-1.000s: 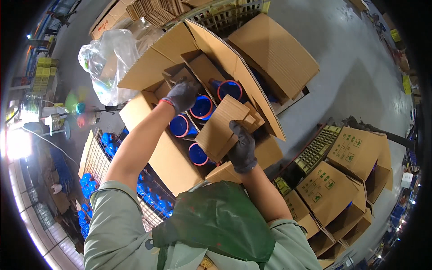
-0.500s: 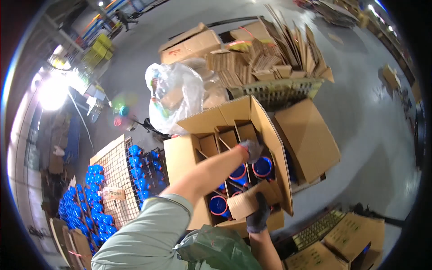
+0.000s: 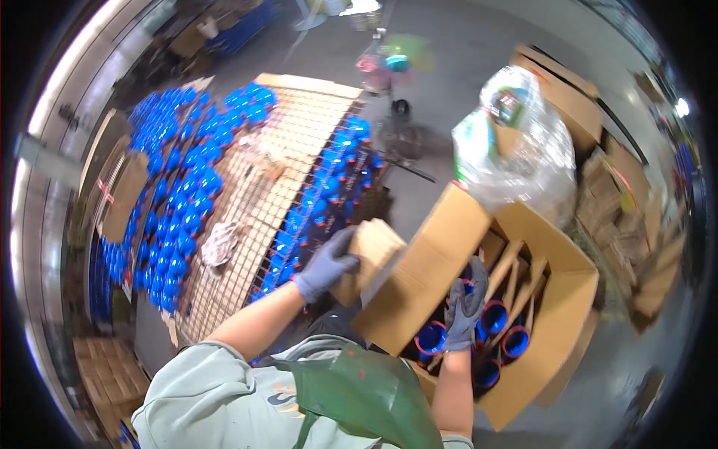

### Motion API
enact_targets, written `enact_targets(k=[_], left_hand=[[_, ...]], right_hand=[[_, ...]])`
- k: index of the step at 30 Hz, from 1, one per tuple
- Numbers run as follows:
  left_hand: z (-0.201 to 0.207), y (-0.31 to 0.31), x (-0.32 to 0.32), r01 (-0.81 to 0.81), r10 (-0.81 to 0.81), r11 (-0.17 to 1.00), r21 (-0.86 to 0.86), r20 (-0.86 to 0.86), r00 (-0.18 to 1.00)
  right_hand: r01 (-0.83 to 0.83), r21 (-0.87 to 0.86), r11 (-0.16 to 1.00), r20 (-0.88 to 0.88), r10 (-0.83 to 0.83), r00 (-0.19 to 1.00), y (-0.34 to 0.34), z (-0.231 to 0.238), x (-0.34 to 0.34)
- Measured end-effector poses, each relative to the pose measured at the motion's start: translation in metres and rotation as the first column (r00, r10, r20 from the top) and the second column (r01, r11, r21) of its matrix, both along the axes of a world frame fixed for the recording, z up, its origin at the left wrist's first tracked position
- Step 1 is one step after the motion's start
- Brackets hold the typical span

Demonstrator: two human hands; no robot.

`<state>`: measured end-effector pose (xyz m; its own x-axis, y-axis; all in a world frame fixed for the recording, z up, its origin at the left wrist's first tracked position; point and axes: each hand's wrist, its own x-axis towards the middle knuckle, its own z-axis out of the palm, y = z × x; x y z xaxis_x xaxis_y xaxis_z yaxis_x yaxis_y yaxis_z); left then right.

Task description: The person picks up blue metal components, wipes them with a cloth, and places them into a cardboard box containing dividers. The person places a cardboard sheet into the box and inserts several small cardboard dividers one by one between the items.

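Beside the left flap of an open cardboard box (image 3: 557,329), my gloved left hand (image 3: 327,266) is closed on a stack of cardboard pieces (image 3: 375,251). My gloved right hand (image 3: 465,308) reaches down into that box, fingers stretched out over the dividers and blue containers. The blue containers (image 3: 493,318) have round, red-rimmed openings facing up. Cardboard dividers (image 3: 510,280) stand among them, some tilted. A bit of blue shows under my right fingers; whether they touch it is unclear.
On the left, a wire-mesh rack (image 3: 299,176) stands between many blue rounded pieces (image 3: 176,232). A crumpled whitish cloth (image 3: 221,243) lies by the mesh. Beyond the box are a clear plastic bag (image 3: 516,150) and a pile of flat cardboard (image 3: 617,217).
The view has swung left. The cardboard stack has passed from my right hand to my left, now outside the box. My left hand has left the box; my right has moved into it.
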<state>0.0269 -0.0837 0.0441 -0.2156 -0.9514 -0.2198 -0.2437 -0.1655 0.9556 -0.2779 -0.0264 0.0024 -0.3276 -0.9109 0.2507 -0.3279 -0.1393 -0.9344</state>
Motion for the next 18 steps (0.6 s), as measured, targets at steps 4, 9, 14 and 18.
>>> enact_targets(k=[4,9,14,18], left_hand=[[-0.040,-0.019,0.211,-0.291,0.219,0.940,0.181,0.336,0.916],[-0.159,-0.068,0.461,-0.834,0.803,0.540,0.111,0.230,0.550],[-0.189,-0.146,0.533,-0.990,0.999,0.050,0.130,-0.021,0.048],[-0.185,-0.148,0.488,-0.991,0.985,0.136,-0.005,-0.111,0.135]], right_hand=[[-0.044,0.170,0.984,-0.679,0.150,0.719,-0.046,-0.014,0.021],[0.033,0.221,0.975,-0.794,0.160,0.586,-0.052,-0.024,0.045],[0.078,0.279,0.957,-0.839,0.204,0.504,-0.055,-0.031,0.046],[0.113,0.296,0.948,-0.840,0.203,0.503,-0.056,-0.027,0.051]])
